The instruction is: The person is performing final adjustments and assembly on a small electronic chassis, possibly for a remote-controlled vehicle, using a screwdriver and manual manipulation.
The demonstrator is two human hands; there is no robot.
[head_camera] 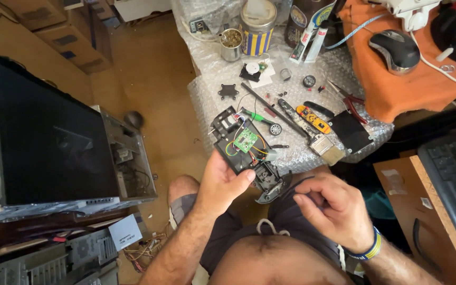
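An opened black toy car chassis (246, 153) is lying tilted in mid-air at frame centre, its nose pointing toward eleven o'clock, exposing a small green circuit board (246, 140) and coloured wires running toward five o'clock.

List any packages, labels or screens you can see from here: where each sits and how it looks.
Cardboard boxes: top left on floor, brown, dark labels.
White paper tag: lower left, by wire bundle.
Tin: top centre, cylindrical, blue and yellow stripes.
Tube: beside dark jar, white with blue-yellow print.
White stickers: wooden desk edge, right.
No lit screen visible.
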